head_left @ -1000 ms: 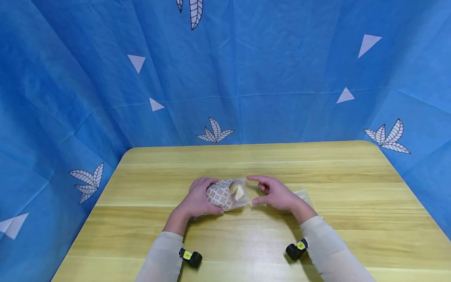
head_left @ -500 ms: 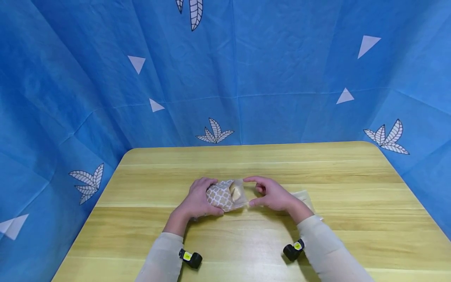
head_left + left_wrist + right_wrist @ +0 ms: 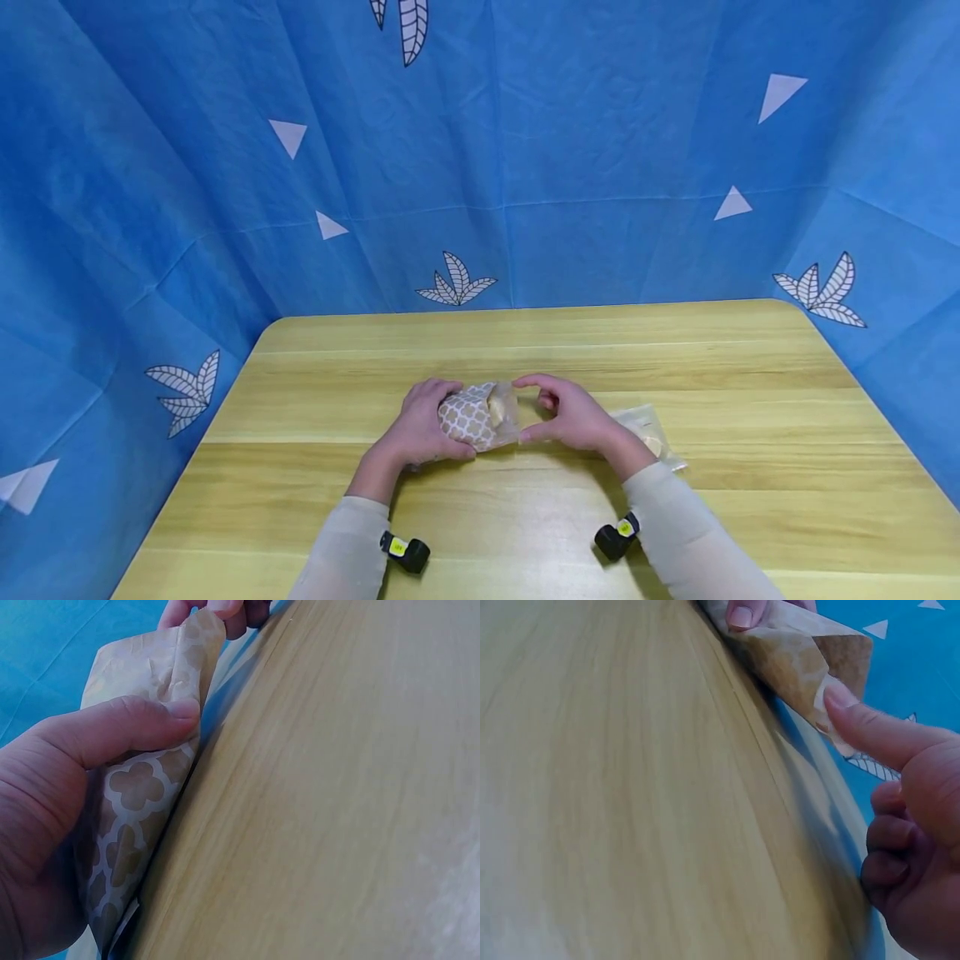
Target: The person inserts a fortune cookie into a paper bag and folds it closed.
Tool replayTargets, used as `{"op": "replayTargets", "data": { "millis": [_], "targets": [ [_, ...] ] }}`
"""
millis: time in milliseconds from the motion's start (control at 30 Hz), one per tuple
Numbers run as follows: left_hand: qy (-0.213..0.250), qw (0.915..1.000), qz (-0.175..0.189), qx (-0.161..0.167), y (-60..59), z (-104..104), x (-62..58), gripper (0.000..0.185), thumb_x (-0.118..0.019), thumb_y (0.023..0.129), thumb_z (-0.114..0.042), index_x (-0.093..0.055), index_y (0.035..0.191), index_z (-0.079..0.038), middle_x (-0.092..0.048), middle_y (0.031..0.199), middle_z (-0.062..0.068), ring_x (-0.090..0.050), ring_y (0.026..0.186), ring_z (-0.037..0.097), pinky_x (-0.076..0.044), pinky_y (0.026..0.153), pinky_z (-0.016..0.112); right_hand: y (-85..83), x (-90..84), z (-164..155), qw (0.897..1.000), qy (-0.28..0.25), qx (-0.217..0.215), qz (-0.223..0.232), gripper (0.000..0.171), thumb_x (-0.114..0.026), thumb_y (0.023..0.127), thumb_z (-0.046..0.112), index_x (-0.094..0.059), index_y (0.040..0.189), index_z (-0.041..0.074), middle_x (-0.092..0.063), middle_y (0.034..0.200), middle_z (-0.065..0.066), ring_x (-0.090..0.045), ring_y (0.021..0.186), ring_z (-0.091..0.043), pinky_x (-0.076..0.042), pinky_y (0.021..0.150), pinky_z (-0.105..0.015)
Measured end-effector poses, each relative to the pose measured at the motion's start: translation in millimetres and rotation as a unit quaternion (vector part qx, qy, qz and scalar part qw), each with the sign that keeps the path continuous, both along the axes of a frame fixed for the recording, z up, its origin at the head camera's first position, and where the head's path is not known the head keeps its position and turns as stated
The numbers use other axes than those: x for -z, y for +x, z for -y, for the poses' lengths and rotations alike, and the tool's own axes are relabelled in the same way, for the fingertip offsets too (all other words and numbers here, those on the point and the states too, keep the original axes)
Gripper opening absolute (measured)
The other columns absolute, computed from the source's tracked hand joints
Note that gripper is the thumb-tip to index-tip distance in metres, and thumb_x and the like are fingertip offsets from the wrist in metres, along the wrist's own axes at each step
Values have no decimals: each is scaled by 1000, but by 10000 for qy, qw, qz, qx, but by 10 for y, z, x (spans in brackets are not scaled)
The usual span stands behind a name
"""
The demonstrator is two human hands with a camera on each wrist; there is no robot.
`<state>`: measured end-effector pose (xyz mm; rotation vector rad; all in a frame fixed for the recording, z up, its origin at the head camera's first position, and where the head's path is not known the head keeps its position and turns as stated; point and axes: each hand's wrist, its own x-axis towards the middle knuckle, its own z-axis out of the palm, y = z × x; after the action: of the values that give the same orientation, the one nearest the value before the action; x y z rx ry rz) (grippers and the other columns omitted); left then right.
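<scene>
A person is working with both hands over the middle of the table (image 3: 315,500), and a tan bag (image 3: 467,417) with a white lattice pattern is lying between them, its long side running across. The left hand (image 3: 426,423) is curving around the bag's left part, its thumb pressing along the near side and its fingers reaching over the far side, so that it is gripping the bag with a moderate spread. The right hand (image 3: 576,417) is meeting the bag's other end, thumb and forefinger standing wide apart and holding the end's two corners between them, while the remaining fingers are curling in toward the palm. Between those fingertips the translucent end is showing a pale patch, and in the right wrist view the bag's mouth is gaping a little beside the thumb. Near the right forearm a clear packet (image 3: 643,425) is lying on the table, partly hidden by the arm, with something pale showing in it. Both forearms are wearing pale sleeves (image 3: 341,537), and a small black camera (image 3: 411,553) is sitting at each wrist. Behind the table a blue curtain (image 3: 600,150) is hanging, printed with white triangles and leaves
</scene>
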<state>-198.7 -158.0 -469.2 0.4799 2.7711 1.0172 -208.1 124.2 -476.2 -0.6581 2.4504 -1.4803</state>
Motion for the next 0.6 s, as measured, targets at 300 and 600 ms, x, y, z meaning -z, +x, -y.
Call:
{"op": "replayTargets", "data": {
  "millis": [300, 600],
  "targets": [
    [-4, 10000, -9, -11, -2, 3, -5, 102, -96, 54, -38, -52, 143, -13, -49, 136, 3, -38, 128, 28, -33, 106, 50, 4, -8, 25, 10000, -52, 38, -20, 52, -86, 80, 19, -69, 129, 15, -38, 69, -1, -39, 66, -17, -39, 67, -33],
    [37, 9999, -90, 56, -24, 2, 25, 101, -95, 54, -38, -52, 142, -11, -50, 136, 3, -38, 130, 28, -31, 108, 48, 19, -17, 81, 9996, 128, 99, -212, 56, -89, 77, 23, -70, 129, 16, -37, 67, 3, -39, 64, -15, -39, 66, -33]
  ]
}}
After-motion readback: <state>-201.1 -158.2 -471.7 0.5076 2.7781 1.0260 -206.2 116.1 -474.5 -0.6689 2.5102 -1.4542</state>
